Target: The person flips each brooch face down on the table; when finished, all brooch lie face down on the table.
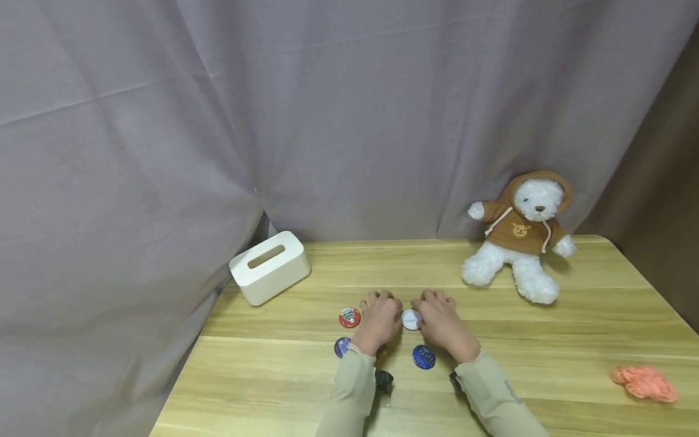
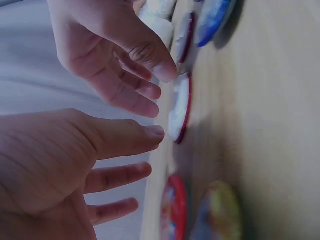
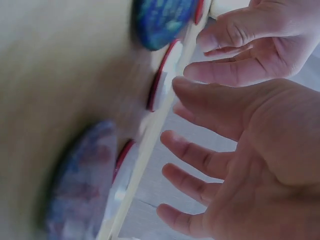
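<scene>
Fingers loose and apart on left hand [image 1: 379,318] and right hand [image 1: 441,323]. White badge [image 1: 410,319] sits between them, well in from table's [image 1: 256,370] back edge. Wrist views show its red rim; head view, its top. Right thumb touching? Can't tell. Left sleeve [image 1: 351,382] partly hides purple badge [image 1: 341,346].

Can't read the tiny lettering on the white badge [image 1: 409,319], head view's lower centre; can't follow the red badge [image 2: 174,212] below left wrist view's bottom edge
</scene>
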Action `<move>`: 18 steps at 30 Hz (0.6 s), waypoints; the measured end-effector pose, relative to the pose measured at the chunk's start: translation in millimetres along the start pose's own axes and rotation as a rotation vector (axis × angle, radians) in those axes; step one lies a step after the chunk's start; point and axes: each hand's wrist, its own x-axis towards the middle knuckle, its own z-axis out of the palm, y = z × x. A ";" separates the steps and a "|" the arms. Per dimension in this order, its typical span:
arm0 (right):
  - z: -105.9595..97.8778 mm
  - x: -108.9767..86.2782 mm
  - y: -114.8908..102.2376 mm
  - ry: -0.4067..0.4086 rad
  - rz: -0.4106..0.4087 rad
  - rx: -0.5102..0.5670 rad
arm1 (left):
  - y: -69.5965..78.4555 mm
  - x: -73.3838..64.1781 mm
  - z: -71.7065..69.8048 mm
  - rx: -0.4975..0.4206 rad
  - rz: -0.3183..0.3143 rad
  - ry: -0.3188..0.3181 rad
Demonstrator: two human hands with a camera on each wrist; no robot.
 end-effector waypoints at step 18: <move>-4.8 2.1 -13.5 -0.003 -0.017 0.062 | -3.9 -12.6 -10.1 -0.001 -0.033 -0.012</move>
